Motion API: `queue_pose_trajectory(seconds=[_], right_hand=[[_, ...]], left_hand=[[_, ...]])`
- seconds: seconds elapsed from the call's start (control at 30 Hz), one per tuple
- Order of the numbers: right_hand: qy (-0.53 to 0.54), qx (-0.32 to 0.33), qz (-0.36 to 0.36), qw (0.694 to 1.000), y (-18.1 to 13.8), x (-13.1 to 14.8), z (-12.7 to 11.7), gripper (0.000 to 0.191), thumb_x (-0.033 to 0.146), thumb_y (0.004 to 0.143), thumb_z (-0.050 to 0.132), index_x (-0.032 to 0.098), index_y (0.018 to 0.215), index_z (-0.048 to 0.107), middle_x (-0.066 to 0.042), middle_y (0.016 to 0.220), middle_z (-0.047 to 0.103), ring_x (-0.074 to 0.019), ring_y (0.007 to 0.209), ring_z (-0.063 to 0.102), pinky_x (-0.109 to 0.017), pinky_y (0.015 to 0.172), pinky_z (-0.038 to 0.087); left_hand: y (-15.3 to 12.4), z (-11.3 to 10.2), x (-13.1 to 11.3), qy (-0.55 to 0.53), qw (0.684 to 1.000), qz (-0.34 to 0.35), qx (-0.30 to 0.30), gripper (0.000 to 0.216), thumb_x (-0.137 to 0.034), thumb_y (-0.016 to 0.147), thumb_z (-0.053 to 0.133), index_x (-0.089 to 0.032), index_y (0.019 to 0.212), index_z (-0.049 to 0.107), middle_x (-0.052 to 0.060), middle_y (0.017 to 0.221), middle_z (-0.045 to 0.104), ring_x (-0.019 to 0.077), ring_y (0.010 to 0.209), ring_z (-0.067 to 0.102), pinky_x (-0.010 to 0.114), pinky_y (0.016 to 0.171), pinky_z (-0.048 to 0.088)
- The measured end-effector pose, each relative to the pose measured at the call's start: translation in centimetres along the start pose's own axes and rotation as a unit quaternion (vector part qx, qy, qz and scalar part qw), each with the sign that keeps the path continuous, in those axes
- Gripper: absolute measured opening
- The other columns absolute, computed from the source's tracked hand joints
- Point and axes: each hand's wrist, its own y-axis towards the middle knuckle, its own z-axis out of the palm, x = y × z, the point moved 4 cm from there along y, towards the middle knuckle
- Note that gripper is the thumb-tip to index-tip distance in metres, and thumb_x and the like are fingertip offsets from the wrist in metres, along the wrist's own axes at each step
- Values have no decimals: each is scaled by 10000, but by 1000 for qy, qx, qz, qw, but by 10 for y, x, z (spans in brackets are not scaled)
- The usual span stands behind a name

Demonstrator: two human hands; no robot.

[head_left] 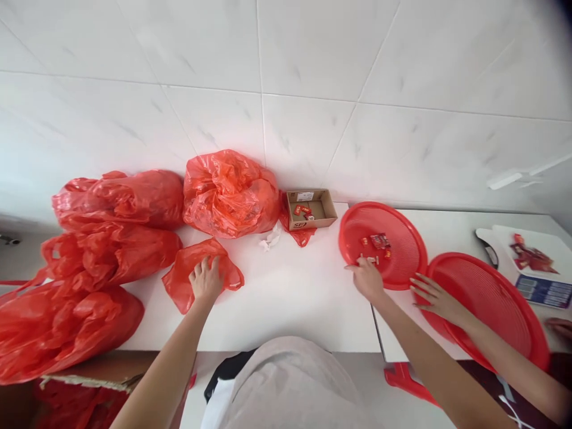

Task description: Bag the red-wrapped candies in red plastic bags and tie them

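My left hand (207, 280) lies on a flattened red plastic bag (183, 265), its fingers apart and slightly bent over the film. At the near left rim of a round red plastic basket (409, 238) is my right hand (370, 281). Its thumb is outside the rim and its fingers are inside, so it appears closed on the edge; the fingertips are partly hidden. Several small red packets (381, 241) lie in that basket, with a few small pale pieces close to my right fingers.
Stuffed red bags (230, 196) line the left and back. A small cardboard box (324, 208) holds a few red packets. Another person's hand (435, 298) lies near a second red basket (491, 304). A white scale (543, 280) with packets stands far right.
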Motion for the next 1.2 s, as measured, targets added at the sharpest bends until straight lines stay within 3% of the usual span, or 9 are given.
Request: queue_pose_trajectory(seconds=[0.13, 0.27, 0.4, 0.57, 0.7, 0.83, 1.0, 1.1, 1.2], right_hand=[[85, -8, -53, 995, -41, 72, 1, 443, 79, 899, 435, 304, 1119, 747, -114, 1086, 597, -254, 1000, 548, -366, 904, 417], [207, -50, -68, 975, -76, 136, -4, 440, 39, 852, 480, 300, 1080, 753, -94, 1243, 560, -269, 1114, 529, -408, 966, 420], [354, -126, -104, 921, -103, 185, -31, 334, 67, 843, 515, 225, 1048, 727, -113, 1234, 568, -257, 1116, 552, -431, 963, 454], [510, -127, -226, 820, -121, 234, -90, 272, 73, 878, 476, 215, 1024, 657, -55, 975, 680, -175, 935, 628, -325, 848, 525], [522, -162, -286, 787, -133, 261, -135, 277, 79, 903, 433, 213, 1036, 636, -56, 979, 693, -166, 930, 633, -317, 847, 525], [515, -216, -339, 757, -157, 282, -164, 281, 133, 899, 447, 221, 1108, 613, -71, 1049, 682, -182, 1004, 618, -347, 885, 511], [407, -91, -372, 830, -154, 311, -146, 330, 233, 926, 433, 324, 1192, 606, -11, 1164, 688, -194, 1078, 621, -370, 958, 468], [262, 44, -270, 926, -120, 298, -107, 320, 222, 903, 481, 245, 1170, 656, -70, 1061, 734, -231, 999, 669, -372, 910, 469], [175, 113, -170, 963, -93, 259, -80, 319, 178, 823, 587, 151, 1120, 700, -162, 992, 742, -304, 997, 676, -416, 908, 456]], left_hand=[[7, 16, 11, -29, 996, -42, 69, 409, -288, 781, 567, -84, 1130, 629, 241, 1026, 679, 438, 1082, 563, 578, 909, 360], [-8, 16, 21, -103, 987, -57, 113, 225, -349, 778, 556, -142, 802, 642, 144, 730, 674, 385, 858, 646, 512, 802, 429], [-34, -1, 18, -219, 967, -56, 120, 405, -537, 832, 443, -177, 747, 605, 123, 735, 673, 315, 769, 661, 409, 707, 480], [-76, -32, -8, -369, 914, -3, 171, 649, -702, 827, 349, -144, 806, 679, 125, 834, 729, 241, 774, 683, 320, 718, 517], [-102, -61, -23, -325, 923, 42, 202, 539, -591, 863, 431, -175, 1038, 727, 96, 813, 736, 274, 823, 686, 350, 776, 488], [-118, -80, -19, -216, 958, 107, 158, 438, -374, 912, 378, -237, 1225, 653, 122, 1032, 696, 308, 1003, 634, 391, 821, 459], [-123, -86, -2, -245, 958, 138, 55, 293, -331, 847, 455, -202, 889, 715, 137, 1119, 617, 290, 1018, 583, 388, 853, 461], [-116, -89, 7, -368, 922, 100, 60, 338, -439, 869, 428, -206, 837, 672, 86, 930, 662, 244, 883, 616, 350, 810, 466], [-109, -91, 13, -455, 880, 66, 115, 340, -442, 843, 450, -187, 891, 669, 19, 696, 624, 193, 692, 579, 288, 688, 446]])
